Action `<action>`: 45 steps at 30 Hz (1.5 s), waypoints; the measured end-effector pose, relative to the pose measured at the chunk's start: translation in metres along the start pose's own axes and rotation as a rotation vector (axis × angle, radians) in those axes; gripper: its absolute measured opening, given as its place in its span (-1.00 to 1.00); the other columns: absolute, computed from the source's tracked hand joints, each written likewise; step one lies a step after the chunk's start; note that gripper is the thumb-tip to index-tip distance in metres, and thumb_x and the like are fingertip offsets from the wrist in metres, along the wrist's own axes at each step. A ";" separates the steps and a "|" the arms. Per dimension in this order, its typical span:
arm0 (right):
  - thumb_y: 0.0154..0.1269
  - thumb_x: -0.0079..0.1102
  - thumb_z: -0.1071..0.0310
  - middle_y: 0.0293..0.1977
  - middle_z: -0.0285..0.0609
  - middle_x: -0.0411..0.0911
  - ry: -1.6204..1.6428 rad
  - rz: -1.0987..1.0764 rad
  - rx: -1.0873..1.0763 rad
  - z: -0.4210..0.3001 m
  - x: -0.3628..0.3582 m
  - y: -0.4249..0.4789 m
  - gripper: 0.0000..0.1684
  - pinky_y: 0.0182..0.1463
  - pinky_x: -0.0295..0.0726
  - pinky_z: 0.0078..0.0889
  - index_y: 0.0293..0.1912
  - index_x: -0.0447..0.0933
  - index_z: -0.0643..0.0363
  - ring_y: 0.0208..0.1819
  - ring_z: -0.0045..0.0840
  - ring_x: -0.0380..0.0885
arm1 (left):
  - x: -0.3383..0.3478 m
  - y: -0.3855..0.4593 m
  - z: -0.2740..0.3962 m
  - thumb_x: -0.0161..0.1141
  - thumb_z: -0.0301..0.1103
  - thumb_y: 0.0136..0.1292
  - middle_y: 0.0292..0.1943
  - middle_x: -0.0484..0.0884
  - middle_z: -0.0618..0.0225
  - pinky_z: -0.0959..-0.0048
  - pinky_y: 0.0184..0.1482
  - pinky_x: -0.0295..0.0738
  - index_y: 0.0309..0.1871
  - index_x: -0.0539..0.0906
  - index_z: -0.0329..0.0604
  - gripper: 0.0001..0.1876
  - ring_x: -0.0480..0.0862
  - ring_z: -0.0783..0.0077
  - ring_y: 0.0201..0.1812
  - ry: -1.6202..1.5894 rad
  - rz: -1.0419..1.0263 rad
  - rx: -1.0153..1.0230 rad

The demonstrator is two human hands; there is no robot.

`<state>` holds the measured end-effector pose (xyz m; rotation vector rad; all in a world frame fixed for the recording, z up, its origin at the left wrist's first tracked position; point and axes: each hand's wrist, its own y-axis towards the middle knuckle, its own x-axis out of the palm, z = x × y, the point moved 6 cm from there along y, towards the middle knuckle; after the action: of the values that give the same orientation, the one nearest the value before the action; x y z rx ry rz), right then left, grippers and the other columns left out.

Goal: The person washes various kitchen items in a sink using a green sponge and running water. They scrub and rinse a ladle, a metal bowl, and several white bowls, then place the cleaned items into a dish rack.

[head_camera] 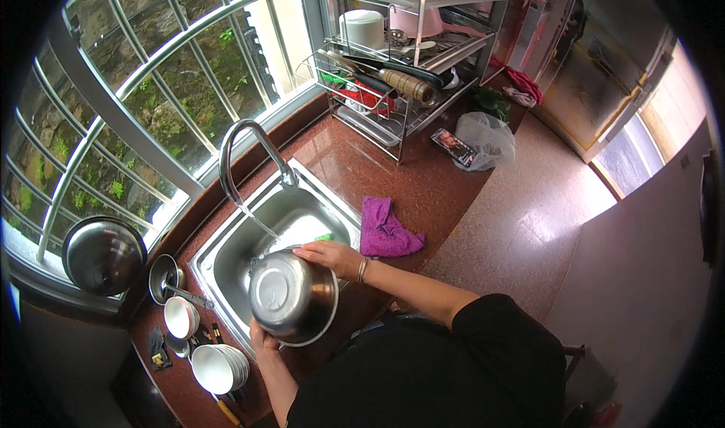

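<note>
A stainless steel bowl (291, 298) is tipped on its side over the near edge of the sink (232, 269), its base turned away from me. My right hand (331, 258) grips its upper right side, with a bracelet on the wrist. Lower down, my left hand (264, 337) holds the opposite side; some of its fingers are hidden. Water (263, 226) runs from the curved faucet (249, 125) into the basin. A small green thing (323, 237) lies in the sink, too little of it showing to name.
Left of the sink stand stacked white bowls (221, 369), another bowl (181, 317), a ladle (184, 295) and a pot lid (105, 255). A purple cloth (388, 230) lies on the right counter. Beyond are a dish rack (402, 139), a phone (454, 146) and a plastic bag (488, 142).
</note>
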<state>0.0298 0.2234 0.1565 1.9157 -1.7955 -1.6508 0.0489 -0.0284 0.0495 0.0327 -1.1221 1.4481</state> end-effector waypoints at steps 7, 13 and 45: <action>0.21 0.02 0.29 -0.04 -0.08 0.39 0.395 0.224 0.421 0.009 -0.003 -0.011 -0.55 -0.06 0.50 -0.44 0.11 0.32 0.12 -0.10 -0.36 0.47 | -0.037 0.022 -0.002 -0.18 -0.16 0.33 0.01 0.50 0.08 0.16 0.00 0.51 0.10 0.40 -0.30 -0.57 0.54 0.18 -0.02 -0.046 0.079 0.124; 0.33 -0.10 0.30 -0.20 -0.27 0.48 1.240 -0.070 1.152 0.027 0.037 -0.063 -0.72 -0.07 0.43 -0.67 -0.05 0.40 0.24 -0.16 -0.67 0.46 | -0.001 0.014 0.001 -0.13 -0.14 0.32 -0.03 0.52 0.16 0.27 -0.01 0.49 0.09 0.40 -0.30 -0.57 0.55 0.26 -0.05 0.001 -0.009 0.251; 0.21 0.03 0.36 -0.59 -0.27 0.38 0.115 0.779 1.204 0.183 -0.515 -0.385 -0.80 -0.44 0.32 -0.52 -0.38 0.47 0.34 -0.54 -0.62 0.32 | 0.730 0.222 -0.282 0.27 -0.44 -0.06 0.00 0.41 0.20 0.24 0.08 0.29 0.01 0.41 -0.12 -0.51 0.37 0.11 0.08 1.807 -0.480 1.644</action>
<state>0.2939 0.8376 0.1570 1.0009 -3.1963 -0.1397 -0.1502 0.7429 0.2148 0.0990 1.5036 0.9215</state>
